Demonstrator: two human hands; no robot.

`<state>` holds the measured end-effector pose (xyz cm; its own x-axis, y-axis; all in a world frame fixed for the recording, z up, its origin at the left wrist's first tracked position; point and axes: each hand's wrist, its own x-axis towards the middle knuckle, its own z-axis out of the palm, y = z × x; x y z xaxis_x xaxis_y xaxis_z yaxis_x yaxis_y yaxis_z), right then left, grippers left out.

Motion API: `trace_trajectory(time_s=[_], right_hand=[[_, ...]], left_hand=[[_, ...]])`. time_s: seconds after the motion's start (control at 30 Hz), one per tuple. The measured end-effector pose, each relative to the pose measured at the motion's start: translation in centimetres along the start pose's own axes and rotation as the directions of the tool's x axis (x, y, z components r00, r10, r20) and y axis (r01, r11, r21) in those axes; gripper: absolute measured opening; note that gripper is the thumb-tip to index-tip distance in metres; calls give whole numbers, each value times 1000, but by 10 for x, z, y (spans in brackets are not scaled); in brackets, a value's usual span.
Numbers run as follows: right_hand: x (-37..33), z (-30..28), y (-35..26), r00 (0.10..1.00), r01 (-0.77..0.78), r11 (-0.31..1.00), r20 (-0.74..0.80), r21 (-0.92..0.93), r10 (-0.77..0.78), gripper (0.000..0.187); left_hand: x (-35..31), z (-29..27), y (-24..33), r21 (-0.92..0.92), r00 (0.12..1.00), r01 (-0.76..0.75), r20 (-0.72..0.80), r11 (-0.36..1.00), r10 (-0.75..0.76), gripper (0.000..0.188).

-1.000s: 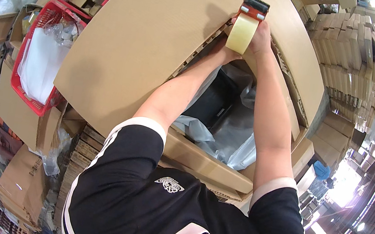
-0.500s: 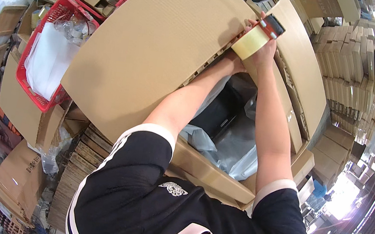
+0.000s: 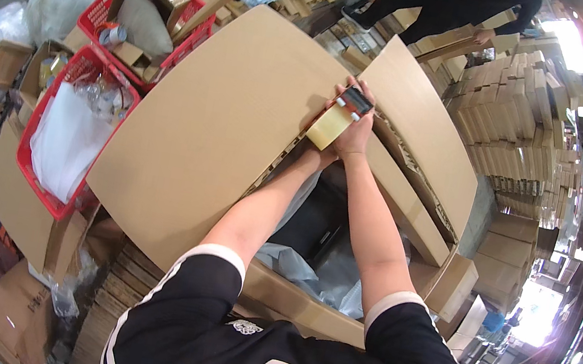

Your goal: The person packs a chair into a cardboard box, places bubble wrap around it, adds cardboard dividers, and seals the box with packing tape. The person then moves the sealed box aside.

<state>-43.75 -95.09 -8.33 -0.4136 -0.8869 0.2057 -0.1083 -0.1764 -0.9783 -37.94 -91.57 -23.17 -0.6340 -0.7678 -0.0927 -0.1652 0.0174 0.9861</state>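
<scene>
A tape dispenser with a roll of pale yellow tape (image 3: pixel 329 126) is in my right hand (image 3: pixel 355 137), at the far end of a large open cardboard box (image 3: pixel 309 308). My fingers wrap round its dark toothed head. Close beside it, my left hand (image 3: pixel 320 158) reaches in under the roll. The roll and my right hand hide its fingers. One wide flap (image 3: pixel 218 117) spreads out on the left, and another flap (image 3: pixel 422 126) stands out on the right. Between my forearms, a black object (image 3: pixel 311 223) lies inside the box, with translucent plastic sheeting (image 3: pixel 314 277) around it.
Red plastic baskets (image 3: pixel 28 148) with packing scraps stand at the left. Flattened cardboard is stacked high (image 3: pixel 505 109) at the right. Beyond the box, a person in dark clothes (image 3: pixel 442 4) bends over cardboard. Wooden slats (image 3: pixel 108 290) lie at the lower left.
The view has shifted, so the box sits lower and the other person shows at the top. Both my hands and the tape dispenser stay together at the box's far end.
</scene>
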Motion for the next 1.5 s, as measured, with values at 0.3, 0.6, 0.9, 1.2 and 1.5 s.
trace_trajectory(time_s=[0.3,0.6,0.9,1.2,1.5], right_hand=[[2,-2,-49,993,56,844,-56,-533,-102,40],[-213,-218,-119,932,-252,748,-55,614,358,49],[-523,-481,-180,500,-157,965,-826,211,262,42],[-519,-462,-154,856,-492,266,-517,-829,-27,35],[-497,-469,-179,803,-595,328,-563,-734,197,98]], left_hand=[[-148,-87,217,603,985,-9,143,798,-98,47],[-243,-164,202,795,856,518,-476,317,-203,78],[-230,-195,177,665,927,353,-152,658,-343,45],[-240,-163,200,791,917,396,-373,466,-144,45],[-249,-158,194,768,899,434,-403,471,-172,48]])
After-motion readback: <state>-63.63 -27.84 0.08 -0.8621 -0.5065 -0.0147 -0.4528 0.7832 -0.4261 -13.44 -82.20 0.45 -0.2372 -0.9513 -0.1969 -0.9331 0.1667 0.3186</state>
